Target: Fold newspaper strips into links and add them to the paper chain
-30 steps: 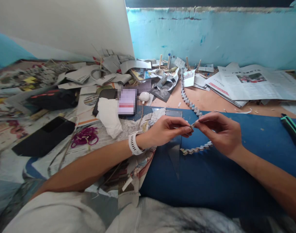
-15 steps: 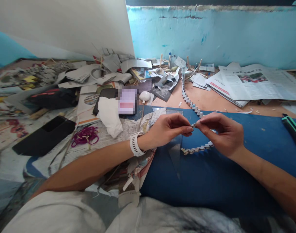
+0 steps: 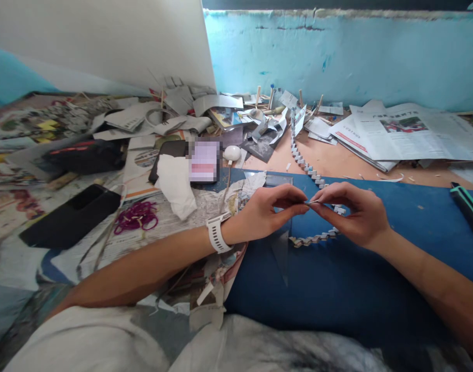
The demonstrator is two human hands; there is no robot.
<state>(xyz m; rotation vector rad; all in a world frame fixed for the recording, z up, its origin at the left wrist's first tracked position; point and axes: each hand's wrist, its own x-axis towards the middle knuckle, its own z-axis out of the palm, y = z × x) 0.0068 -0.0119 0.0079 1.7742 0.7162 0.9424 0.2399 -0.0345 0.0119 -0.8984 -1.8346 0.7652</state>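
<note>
Thumb and fingers of my left hand pinch one end of a small folded paper strip. My right hand pinches the other end, so the fingertips of both hands almost meet over the blue cutting mat. Beneath and behind my right hand lies a zigzag chain of folded paper. It runs from the back of the table onto the mat and curls round to a free end below my hands. A clear set square lies flat on the mat under my left hand.
A green and black utility knife lies at the right edge. Newspapers are piled at the back right. To the left are a phone, white tissue, purple string, a black case and many paper scraps.
Both hands have shifted slightly, and the paper strip between the fingertips now lies flatter. The chain on the mat stays where it was.
</note>
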